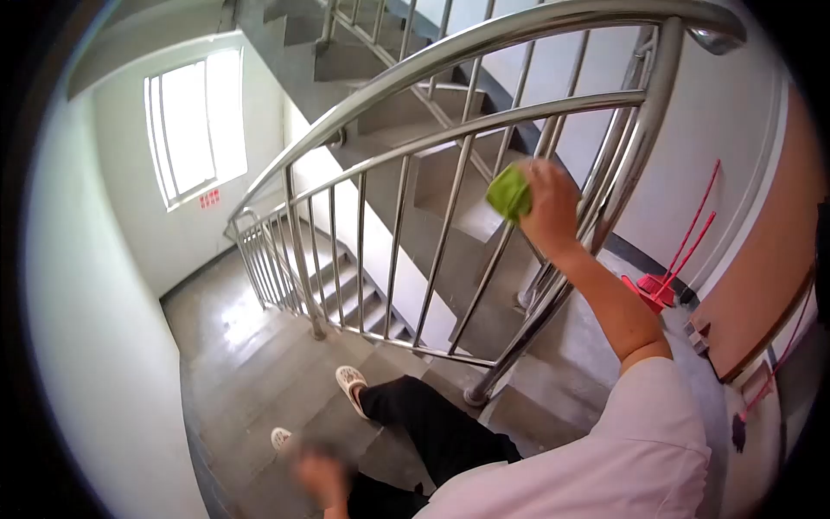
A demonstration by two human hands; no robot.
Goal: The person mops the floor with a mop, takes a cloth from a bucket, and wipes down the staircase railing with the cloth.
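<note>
Head camera: which hand is nearer the bunched bright-green cloth (508, 194)?

— The right hand (552, 206), plainly; it has the cloth in its grasp. The cloth sticks out on the finger side, toward the slim metal balusters (448, 225), and the forearm trails back the other way.

— And along the railing's edges, where is that?

— Near its upper corner, below the curved, shiny steel handrail (536, 19) and just under the thinner middle rail (575, 105), on the stair-window side of the thick corner post (661, 78). Whether the cloth touches a baluster, I can't tell.

— Which way does its long axis run?

— Hard to say; it's a compact wad, about as broad as it is tall, with no clear long side. It looks soft and folded over, with darker creases, and the fingers cover part of it.

— The left hand (320, 477)?

— Low down by the black trousers (424, 424), well apart from the cloth. It's blurred, so I can't tell whether it grips anything.
</note>
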